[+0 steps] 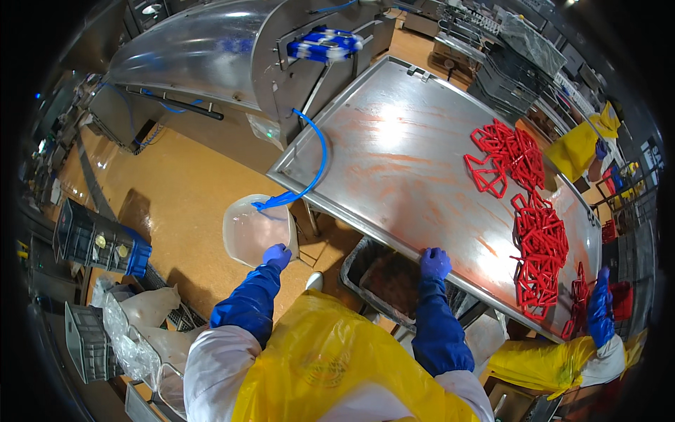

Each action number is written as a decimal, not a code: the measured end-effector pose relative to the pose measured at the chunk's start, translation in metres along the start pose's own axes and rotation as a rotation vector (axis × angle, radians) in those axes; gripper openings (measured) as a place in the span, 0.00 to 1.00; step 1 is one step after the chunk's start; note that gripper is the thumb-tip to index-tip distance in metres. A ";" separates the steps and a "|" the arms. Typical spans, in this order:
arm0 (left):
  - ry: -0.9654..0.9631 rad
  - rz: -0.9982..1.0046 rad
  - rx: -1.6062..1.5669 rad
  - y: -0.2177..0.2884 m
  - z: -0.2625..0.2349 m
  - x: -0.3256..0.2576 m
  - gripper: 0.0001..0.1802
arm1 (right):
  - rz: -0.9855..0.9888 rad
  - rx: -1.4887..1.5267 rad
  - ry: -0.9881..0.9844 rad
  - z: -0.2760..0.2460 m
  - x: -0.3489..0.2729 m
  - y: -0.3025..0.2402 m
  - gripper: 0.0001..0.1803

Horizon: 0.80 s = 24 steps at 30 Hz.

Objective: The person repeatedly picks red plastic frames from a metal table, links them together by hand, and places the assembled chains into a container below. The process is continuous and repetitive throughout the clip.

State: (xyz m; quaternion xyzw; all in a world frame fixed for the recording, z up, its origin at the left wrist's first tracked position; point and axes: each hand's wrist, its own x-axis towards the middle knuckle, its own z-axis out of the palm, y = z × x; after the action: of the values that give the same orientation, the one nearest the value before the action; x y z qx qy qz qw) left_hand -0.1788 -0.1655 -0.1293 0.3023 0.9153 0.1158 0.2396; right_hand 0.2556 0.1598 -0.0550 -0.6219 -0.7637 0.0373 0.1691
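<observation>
Head view: translucent bucket (252, 232) rim is gripped by left hand (277, 255); right hand (435, 263) is closed over steel desk (394, 162) edge.

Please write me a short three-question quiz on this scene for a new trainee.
1. True or false: the left hand holds the rim of a translucent tub.
2. What does the right hand rest on?
A. a grey crate
B. the near edge of the steel table
C. the blue hose
3. Fill in: the plastic lattice pieces heaped on the far side of the table are ____ in colour.

Key
1. True: the gloved fingers grip its near rim.
2. B: it lies on the table's edge, above a grey bin beneath.
3. Red.
</observation>
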 end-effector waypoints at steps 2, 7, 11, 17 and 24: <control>-0.075 0.058 0.109 -0.001 -0.003 0.009 0.27 | -0.024 0.005 0.015 0.001 0.000 -0.003 0.17; 0.315 0.436 -0.085 0.059 -0.026 -0.009 0.27 | 0.022 0.134 0.017 0.012 0.006 0.015 0.16; -0.187 0.450 -0.503 0.113 -0.062 -0.050 0.21 | 0.031 0.527 0.061 0.021 0.023 0.015 0.13; -0.442 0.558 -0.354 0.140 -0.070 -0.086 0.20 | -0.128 0.528 -0.012 0.008 0.079 -0.075 0.16; -0.525 0.424 -0.208 0.102 -0.055 -0.099 0.25 | -0.198 0.221 -0.100 0.086 0.218 -0.141 0.24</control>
State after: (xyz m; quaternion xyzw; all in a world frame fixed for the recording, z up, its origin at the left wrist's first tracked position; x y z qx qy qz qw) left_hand -0.0865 -0.1488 -0.0094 0.4790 0.7227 0.1740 0.4668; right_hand 0.0609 0.3510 -0.0520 -0.5187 -0.8199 0.1352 0.2010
